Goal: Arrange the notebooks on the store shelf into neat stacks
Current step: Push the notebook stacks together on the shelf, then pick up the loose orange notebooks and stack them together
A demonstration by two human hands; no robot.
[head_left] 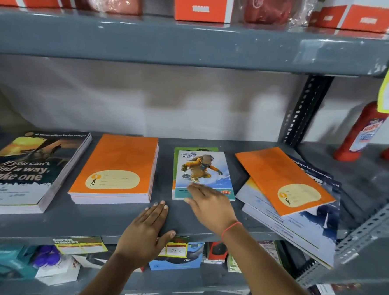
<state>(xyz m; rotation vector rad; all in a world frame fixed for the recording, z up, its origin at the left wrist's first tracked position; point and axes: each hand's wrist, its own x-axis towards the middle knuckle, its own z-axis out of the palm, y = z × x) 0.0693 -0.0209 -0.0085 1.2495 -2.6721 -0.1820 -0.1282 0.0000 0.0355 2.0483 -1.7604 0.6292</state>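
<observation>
Grey metal shelf (pixel 120 220) carries, left to right: dark-cover stack (pixel 25 171), orange stack (pixel 117 170), snowboarder notebooks (pixel 201 170), untidy overhanging pile (pixel 290 198).

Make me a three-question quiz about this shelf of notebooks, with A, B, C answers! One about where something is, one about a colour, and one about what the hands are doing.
1. Where is the messy pile?
A. Far left
B. Middle
C. Right end of the shelf

2. What colour is the cover of the neat stack beside the dark "make one" stack?
A. Orange
B. Purple
C. Pink

3. What is the right hand doing?
A. Gripping a red bottle
B. Lying open on the snowboarder notebook
C. Hanging off the shelf

Answers:
1. C, its books lie fanned and crooked there, overhanging the shelf edge.
2. A, the top cover is plainly orange.
3. B, its fingers rest spread on that cover's lower part; the left hand lies flat on the shelf.
</observation>
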